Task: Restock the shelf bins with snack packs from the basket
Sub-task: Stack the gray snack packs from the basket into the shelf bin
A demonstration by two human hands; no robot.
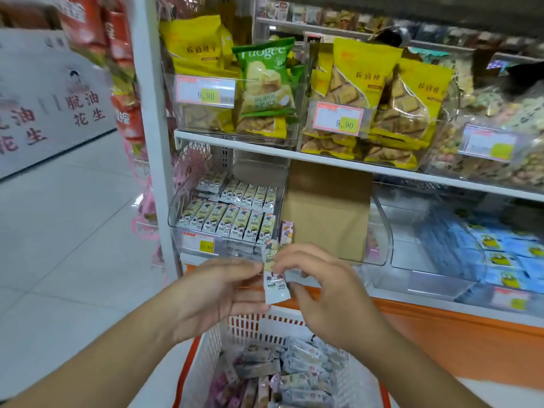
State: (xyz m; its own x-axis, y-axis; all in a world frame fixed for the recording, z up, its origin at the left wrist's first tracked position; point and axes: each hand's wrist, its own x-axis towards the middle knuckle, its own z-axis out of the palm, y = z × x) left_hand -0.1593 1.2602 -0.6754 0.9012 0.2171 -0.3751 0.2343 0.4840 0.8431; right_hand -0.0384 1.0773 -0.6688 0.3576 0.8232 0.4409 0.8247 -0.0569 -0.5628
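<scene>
Both forearms are seen rising from the bottom edge, at about 7 and 5 o'clock, above the white-and-orange basket (206,357), whose load of loose snack packs (294,375) fills the 6 o'clock area. Beyond it, the shelf (323,160) spans the view from 9 to 3 o'clock, with large yellow and green bags kept in clear bins on the upper level. On the lower level, the clear bin (176,207) at about 11 o'clock of the hands is already lined with neat upright rows of small green-and-white packs, and a brown cardboard divider (326,213) stands just beside it at 12 o'clock. A single pack (275,285) of the same pattern is held at centre, upright, just in front of the bin's lip. It is pinched at its upper part by the curled fingertips of the right hand (321,290), while the left hand (212,293) is kept largely open, its fingertips touching the pack's left edge. Several risks are judged from here. The pinch is light and high, so the pack could be dropped back into the basket or onto the floor. The rows look tightly packed, so neighbours could be toppled if the pack is forced in. A purple pack (287,232) is lodged at the bin's 3 o'clock corner, so flavours could be mixed if the pattern is not checked.
</scene>
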